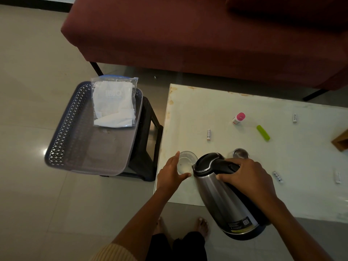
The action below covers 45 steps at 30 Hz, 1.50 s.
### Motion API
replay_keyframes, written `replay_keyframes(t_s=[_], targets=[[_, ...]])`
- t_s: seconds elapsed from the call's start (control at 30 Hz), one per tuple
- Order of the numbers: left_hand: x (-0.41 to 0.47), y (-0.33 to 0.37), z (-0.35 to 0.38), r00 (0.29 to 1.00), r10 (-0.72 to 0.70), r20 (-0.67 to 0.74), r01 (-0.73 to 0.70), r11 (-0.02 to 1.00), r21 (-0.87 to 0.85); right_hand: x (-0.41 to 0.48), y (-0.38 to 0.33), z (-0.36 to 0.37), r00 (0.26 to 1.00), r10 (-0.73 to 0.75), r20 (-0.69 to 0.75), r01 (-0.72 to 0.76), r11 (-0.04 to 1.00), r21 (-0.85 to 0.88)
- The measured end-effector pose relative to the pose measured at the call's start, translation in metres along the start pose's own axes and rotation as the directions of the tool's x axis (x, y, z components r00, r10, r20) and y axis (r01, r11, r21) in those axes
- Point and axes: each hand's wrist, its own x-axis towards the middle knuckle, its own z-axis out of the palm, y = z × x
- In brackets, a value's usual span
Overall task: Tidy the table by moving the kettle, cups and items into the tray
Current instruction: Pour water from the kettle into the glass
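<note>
head: right hand (246,178) grips kettle (216,200) handle; left hand (170,174) spread wide at glass (186,161).

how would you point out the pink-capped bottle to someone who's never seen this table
Find the white table in front of the maroon sofa. Past the steel kettle, toward the sofa, the small bottle is left of a green stick. Only it has a pink cap.
</note>
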Motion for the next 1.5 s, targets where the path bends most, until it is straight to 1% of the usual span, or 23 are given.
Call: replay_keyframes(t_s=[0.27,1.5], targets=[[0.0005,-0.0015,0.001,1.0,-0.002,-0.007,0.002,1.0,0.02,0.0004,-0.0002,0.0001,1.0,-0.003,0.0,0.003,1.0,-0.004],[0.0,-0.0031,0.0005,1.0,0.022,-0.007,-0.022,1.0,0.003,0.0025,-0.0006,-0.0005,1.0,0.009,0.002,-0.009,1.0,-0.001]])
